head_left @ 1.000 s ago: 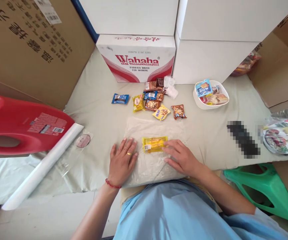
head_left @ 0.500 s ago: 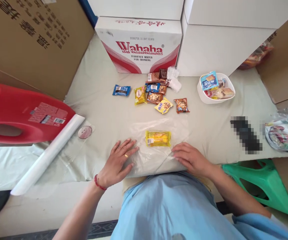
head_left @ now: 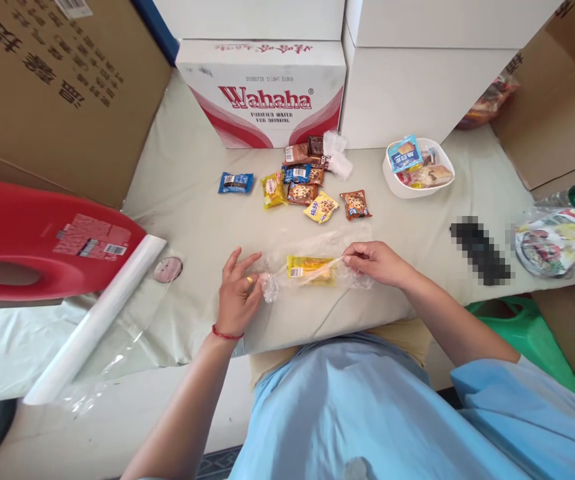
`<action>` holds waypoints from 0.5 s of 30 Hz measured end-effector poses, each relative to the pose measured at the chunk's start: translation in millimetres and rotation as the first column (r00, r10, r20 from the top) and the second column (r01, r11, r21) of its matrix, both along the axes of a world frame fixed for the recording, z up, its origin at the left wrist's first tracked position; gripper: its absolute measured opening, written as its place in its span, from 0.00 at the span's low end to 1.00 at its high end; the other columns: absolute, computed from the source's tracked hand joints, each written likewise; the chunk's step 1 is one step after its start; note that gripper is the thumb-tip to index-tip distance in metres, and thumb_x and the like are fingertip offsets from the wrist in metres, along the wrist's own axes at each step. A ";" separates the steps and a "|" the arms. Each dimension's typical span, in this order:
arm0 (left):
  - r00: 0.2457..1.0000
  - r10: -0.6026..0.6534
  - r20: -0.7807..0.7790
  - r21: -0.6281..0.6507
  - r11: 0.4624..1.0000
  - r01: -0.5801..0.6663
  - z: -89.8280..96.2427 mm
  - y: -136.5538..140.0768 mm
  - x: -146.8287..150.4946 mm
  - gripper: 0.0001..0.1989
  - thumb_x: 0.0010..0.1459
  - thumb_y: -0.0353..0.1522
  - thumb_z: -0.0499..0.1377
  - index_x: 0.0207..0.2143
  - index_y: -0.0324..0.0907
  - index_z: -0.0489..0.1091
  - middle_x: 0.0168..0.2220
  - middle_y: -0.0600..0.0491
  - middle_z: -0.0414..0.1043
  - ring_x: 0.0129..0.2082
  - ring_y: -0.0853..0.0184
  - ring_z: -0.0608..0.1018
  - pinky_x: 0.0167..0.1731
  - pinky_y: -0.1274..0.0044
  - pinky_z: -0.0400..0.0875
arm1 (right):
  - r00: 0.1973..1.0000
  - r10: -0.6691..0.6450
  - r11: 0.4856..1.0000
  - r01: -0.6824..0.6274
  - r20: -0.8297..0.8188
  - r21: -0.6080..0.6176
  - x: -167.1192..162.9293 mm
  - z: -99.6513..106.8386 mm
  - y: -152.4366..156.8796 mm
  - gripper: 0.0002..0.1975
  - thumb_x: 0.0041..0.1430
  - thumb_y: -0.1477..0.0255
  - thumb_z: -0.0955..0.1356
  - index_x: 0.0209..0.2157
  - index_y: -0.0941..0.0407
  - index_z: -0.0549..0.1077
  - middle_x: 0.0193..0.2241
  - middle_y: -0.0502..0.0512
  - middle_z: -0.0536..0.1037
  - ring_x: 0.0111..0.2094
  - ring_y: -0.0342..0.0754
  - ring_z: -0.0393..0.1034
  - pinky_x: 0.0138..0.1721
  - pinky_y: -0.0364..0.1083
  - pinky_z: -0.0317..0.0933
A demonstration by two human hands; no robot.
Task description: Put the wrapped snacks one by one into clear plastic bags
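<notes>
Two spots on the clear film (head_left: pixel 270 288) are held: its left side is bunched at the left hand (head_left: pixel 240 299), apparently between thumb and fingers, and an edge is pinched by the right hand (head_left: pixel 378 262) near the right end of the yellow packet (head_left: pixel 311 270). Hands are well apart; the packet lies between them, film drawn partly across it, down on the surface (head_left: pixel 192 303). Main risk: uneven tension. If one side is pulled harder, the packet could be dragged or turned askew, since it is gripped by neither hand. Film looks thin and wrinkled, so tearing or self-cling is possible where it is bunched; a trapped crease could leave the packet part bare. If the film's far side is flicked outward, the yellow cookie packet (head_left: pixel 322 207) or brown cookie packet (head_left: pixel 356 205) just beyond could be nudged. Tightness of the left grip can't be told.
</notes>
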State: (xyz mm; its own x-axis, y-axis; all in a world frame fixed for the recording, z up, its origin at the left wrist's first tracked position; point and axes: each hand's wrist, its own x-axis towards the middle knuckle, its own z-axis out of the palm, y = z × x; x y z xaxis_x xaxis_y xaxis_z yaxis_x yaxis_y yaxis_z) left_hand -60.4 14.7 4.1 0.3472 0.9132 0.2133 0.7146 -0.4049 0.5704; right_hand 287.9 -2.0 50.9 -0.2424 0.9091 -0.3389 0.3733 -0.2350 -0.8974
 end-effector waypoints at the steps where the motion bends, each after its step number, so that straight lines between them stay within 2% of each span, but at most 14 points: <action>1: 0.997 0.068 0.022 -0.016 0.998 -0.068 -2.1 2.3 1.8 0.20 0.70 0.42 0.52 0.27 0.46 0.74 0.57 0.48 0.77 0.73 0.53 0.59 0.70 0.55 0.58 | 0.999 -0.010 1.000 0.010 0.038 0.009 2.0 -2.1 1.1 0.13 0.63 0.60 0.68 0.36 0.56 0.76 0.26 0.47 0.74 0.26 0.43 0.67 0.29 0.42 0.63; 4: 0.964 0.264 0.038 -0.068 0.963 -0.261 -9.2 8.5 6.9 0.19 0.67 0.43 0.55 0.25 0.45 0.71 0.53 0.45 0.78 0.70 0.50 0.64 0.69 0.54 0.60 | 0.966 -0.043 0.994 0.015 0.256 0.107 9.7 -7.4 4.6 0.11 0.63 0.65 0.66 0.37 0.56 0.77 0.26 0.48 0.76 0.27 0.44 0.67 0.31 0.43 0.60; 6: 0.933 0.360 0.026 -0.079 0.931 -0.357 -12.5 12.4 9.6 0.16 0.65 0.43 0.57 0.27 0.45 0.71 0.54 0.43 0.76 0.69 0.49 0.64 0.69 0.54 0.58 | 0.892 -0.073 0.980 -0.019 0.447 0.200 14.2 -8.1 7.4 0.10 0.64 0.70 0.65 0.37 0.56 0.78 0.31 0.52 0.79 0.31 0.46 0.70 0.35 0.45 0.61; 8: 0.901 0.434 0.015 -0.075 0.899 -0.432 -12.7 15.2 11.4 0.12 0.63 0.42 0.59 0.32 0.44 0.72 0.57 0.40 0.71 0.70 0.47 0.62 0.70 0.52 0.56 | 0.805 -0.131 0.953 -0.057 0.578 0.296 16.0 -5.5 11.1 0.11 0.64 0.73 0.64 0.39 0.56 0.79 0.37 0.56 0.80 0.36 0.49 0.72 0.39 0.47 0.62; 10: 0.869 0.493 0.036 -0.048 0.870 -0.491 -9.2 14.8 12.3 0.12 0.61 0.41 0.60 0.39 0.42 0.73 0.60 0.38 0.66 0.70 0.45 0.60 0.69 0.50 0.55 | 0.766 -0.198 0.910 -0.089 0.611 0.406 13.0 -0.8 17.0 0.12 0.68 0.72 0.63 0.42 0.56 0.79 0.40 0.58 0.80 0.40 0.52 0.73 0.43 0.48 0.63; 13: 0.822 0.561 0.102 0.101 0.816 -0.569 1.2 3.4 12.4 0.14 0.62 0.40 0.59 0.46 0.41 0.73 0.59 0.37 0.64 0.66 0.45 0.64 0.67 0.48 0.57 | 0.779 -0.232 0.827 -0.158 0.583 0.540 -2.0 5.3 31.5 0.14 0.72 0.67 0.63 0.48 0.56 0.79 0.45 0.61 0.80 0.47 0.56 0.71 0.51 0.52 0.64; 15: 0.797 0.590 0.133 0.264 0.754 -0.602 8.2 -11.5 13.2 0.13 0.63 0.38 0.58 0.46 0.42 0.73 0.54 0.38 0.68 0.61 0.47 0.69 0.63 0.49 0.60 | 0.773 -0.184 0.814 -0.226 0.607 0.535 -17.9 6.0 44.2 0.18 0.72 0.63 0.65 0.55 0.58 0.76 0.50 0.64 0.79 0.53 0.60 0.68 0.56 0.56 0.62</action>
